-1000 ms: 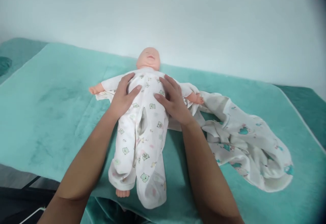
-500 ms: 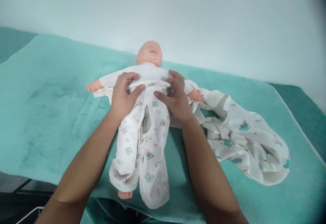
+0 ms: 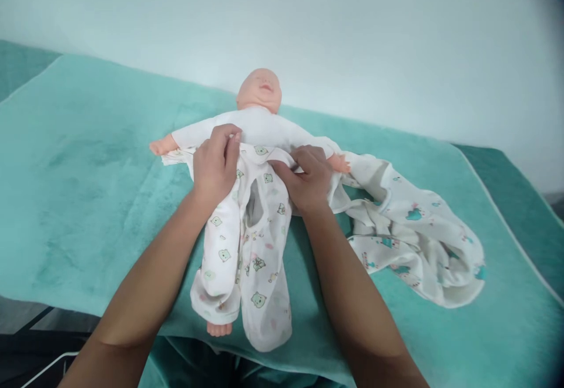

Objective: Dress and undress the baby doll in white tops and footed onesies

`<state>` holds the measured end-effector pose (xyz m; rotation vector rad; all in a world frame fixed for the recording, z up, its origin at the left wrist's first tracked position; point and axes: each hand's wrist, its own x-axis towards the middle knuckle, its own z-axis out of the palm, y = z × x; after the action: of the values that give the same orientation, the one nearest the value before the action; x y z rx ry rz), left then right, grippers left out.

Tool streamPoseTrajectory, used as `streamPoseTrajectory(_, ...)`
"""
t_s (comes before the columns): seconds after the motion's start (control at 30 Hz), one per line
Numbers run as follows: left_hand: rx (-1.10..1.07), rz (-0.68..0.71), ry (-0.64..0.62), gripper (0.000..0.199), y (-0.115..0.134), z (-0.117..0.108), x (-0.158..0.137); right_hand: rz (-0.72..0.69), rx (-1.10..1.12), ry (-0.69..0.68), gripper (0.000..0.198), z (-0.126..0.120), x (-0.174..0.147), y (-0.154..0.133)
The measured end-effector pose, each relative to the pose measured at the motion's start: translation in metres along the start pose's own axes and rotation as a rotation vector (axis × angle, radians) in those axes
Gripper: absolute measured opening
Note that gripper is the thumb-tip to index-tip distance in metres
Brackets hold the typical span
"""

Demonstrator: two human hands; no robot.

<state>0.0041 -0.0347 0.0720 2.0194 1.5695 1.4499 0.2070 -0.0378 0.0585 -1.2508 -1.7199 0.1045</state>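
Observation:
A baby doll (image 3: 259, 91) lies on its back, head away from me, arms spread and torso white. Baby pants (image 3: 264, 247) printed with green bears cover its legs up to the waist. One foot (image 3: 219, 329) shows below the left leg cuff; the other is covered by cloth. My left hand (image 3: 217, 161) pinches the waistband at the left, thumb against fingers. At the right side of the waist, my right hand (image 3: 311, 177) grips the waistband, its fingers curled over the edge. An oval opening (image 3: 254, 204) shows at the crotch.
A white patterned baby garment (image 3: 423, 235) lies crumpled at the right, reaching toward the doll's hand. Beneath everything is a teal cloth (image 3: 88, 200) over the table. A pale wall (image 3: 282, 23) rises behind. Dark green fabric (image 3: 198, 364) shows below the near edge.
My left thumb has closed against the fingers on the waistband. My right hand has moved slightly right and down, curling onto the waistband, and the waistband's middle lies flatter.

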Motion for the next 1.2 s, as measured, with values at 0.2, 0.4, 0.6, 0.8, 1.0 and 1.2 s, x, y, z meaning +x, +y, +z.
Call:
streamPoseTrajectory(0.2, 0.078, 0.020, 0.029, 0.035, -0.002, 0.001, -0.001, 0.132, 0.061, -0.217, 0.056, -0.011, -0.002, 0.004)
streamPoseTrajectory(0.4, 0.070, 0.011, 0.048, 0.039, -0.012, -0.002, -0.005, 0.219, 0.307, -0.489, 0.051, -0.034, -0.023, 0.006)
streamPoseTrajectory(0.6, -0.012, 0.086, -0.128, 0.033, -0.027, -0.027, -0.025, 0.378, 0.238, -0.509, 0.064, -0.045, -0.050, -0.006)
streamPoseTrajectory(0.8, 0.072, 0.020, -0.121, 0.045, -0.028, -0.028, -0.038, 0.166, -0.025, -0.282, 0.036, -0.026, -0.055, -0.020)
streamPoseTrajectory(1.0, -0.001, -0.036, -0.003, 0.052, -0.019, -0.021, -0.041, 0.158, -0.027, -0.204, 0.022, -0.023, -0.058, -0.024)
streamPoseTrajectory(1.2, -0.037, -0.040, -0.017, 0.055, -0.017, -0.023, -0.039, 0.141, 0.167, -0.501, 0.034, -0.049, -0.049, -0.016)
